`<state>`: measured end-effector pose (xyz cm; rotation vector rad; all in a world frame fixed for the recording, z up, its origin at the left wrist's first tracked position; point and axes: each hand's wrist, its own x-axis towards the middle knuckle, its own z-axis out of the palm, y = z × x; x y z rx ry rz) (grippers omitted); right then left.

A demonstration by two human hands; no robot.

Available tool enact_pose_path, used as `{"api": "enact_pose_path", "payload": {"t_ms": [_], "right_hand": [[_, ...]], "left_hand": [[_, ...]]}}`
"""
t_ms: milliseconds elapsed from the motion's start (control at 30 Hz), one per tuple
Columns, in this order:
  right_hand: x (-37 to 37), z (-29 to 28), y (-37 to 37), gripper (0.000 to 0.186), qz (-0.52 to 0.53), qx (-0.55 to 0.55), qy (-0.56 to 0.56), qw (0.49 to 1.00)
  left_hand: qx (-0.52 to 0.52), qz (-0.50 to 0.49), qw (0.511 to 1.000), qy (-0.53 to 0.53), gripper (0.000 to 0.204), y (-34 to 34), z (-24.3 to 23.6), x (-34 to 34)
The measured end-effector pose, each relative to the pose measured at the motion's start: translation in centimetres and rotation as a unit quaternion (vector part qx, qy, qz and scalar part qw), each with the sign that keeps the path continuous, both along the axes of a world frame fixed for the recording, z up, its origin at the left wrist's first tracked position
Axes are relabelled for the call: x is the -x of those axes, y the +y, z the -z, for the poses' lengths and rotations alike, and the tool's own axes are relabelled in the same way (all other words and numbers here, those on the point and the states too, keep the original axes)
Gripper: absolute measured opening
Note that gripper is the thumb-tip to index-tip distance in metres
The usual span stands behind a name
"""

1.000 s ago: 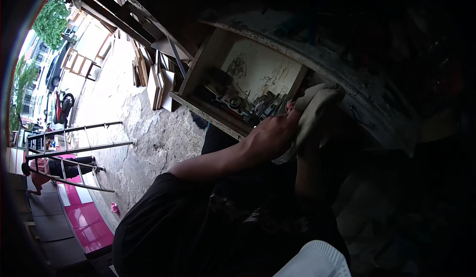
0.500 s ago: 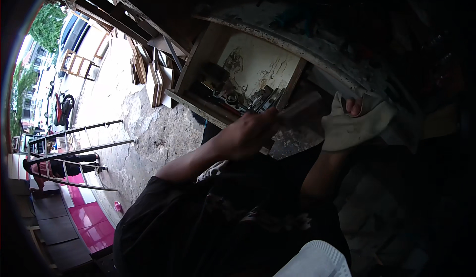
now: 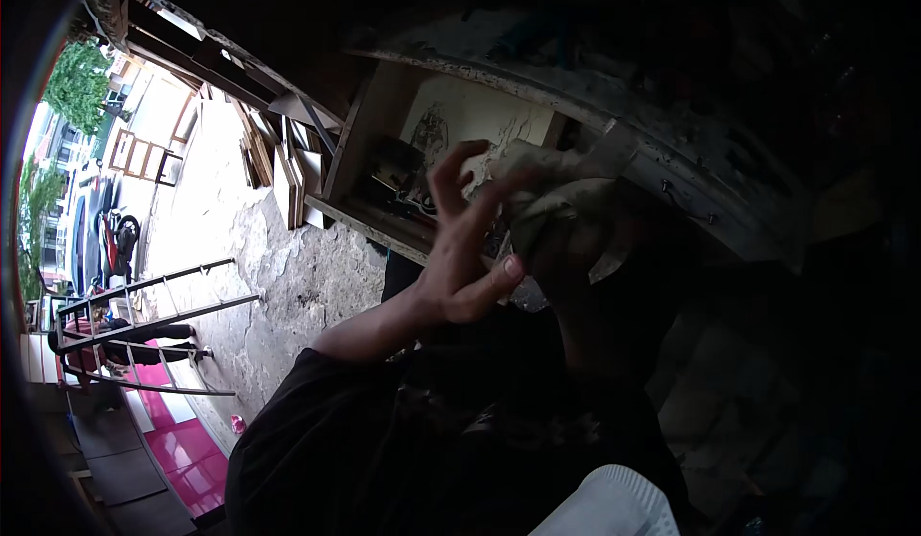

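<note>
My left hand (image 3: 459,263) is raised over the front of a wooden drawer (image 3: 369,229), its fingers spread and thumb stretched out. It overlaps a pale, crumpled cloth (image 3: 566,198). My right hand (image 3: 566,260), in deep shadow, is closed around this cloth; most of its fingers are hidden. A flat, greyish strip (image 3: 614,150) sticks out beyond the cloth's far edge; what grips it is not clear. Inside the drawer lie dark metal parts (image 3: 408,176), partly covered by my left hand.
Behind the drawer runs a worn bench edge (image 3: 480,78). Boards (image 3: 295,176) lean at its left on a cracked concrete floor (image 3: 297,268). Farther left stand a metal ladder (image 3: 158,306), a person (image 3: 91,339) bending and glossy pink panels (image 3: 187,450).
My left hand has let go of the flat strip and opened, moving toward the cloth. My right hand has brought the cloth leftward, in front of the drawer. The view has shifted slightly.
</note>
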<state>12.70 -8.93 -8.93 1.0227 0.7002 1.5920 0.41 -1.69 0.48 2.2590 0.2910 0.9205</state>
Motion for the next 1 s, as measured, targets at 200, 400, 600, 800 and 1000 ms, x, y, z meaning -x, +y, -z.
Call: {"api": "enact_pose_path", "payload": {"t_ms": [200, 400, 600, 800, 1000], "right_hand": [[-1.0, -2.9, -0.6, 0.024, -0.439, -0.018, 0.863, 0.249], [-0.2, -7.4, -0.7, 0.025, -0.393, -0.053, 0.914, -0.088], [-0.7, -7.6, -1.9, 0.028, -0.368, -0.019, 0.917, -0.152], [-0.9, -6.5, -1.6, 0.017, -0.431, -0.007, 0.902, 0.005], [-3.4, -6.5, -1.2, 0.013, -0.415, 0.079, 0.886, -0.189]], "left_hand": [[0.170, 0.080, 0.982, -0.011, 0.052, 1.6, -3.2, -1.2], [0.254, 0.117, 0.960, 0.002, 0.042, 1.9, -3.9, -1.2], [0.228, 0.157, 0.945, -0.172, 0.045, 1.3, -4.0, -2.6], [0.236, 0.061, 0.929, -0.280, 0.039, 4.9, -4.7, 0.3], [0.319, 0.051, 0.795, -0.513, 0.033, 9.6, -11.3, 4.6]]}}
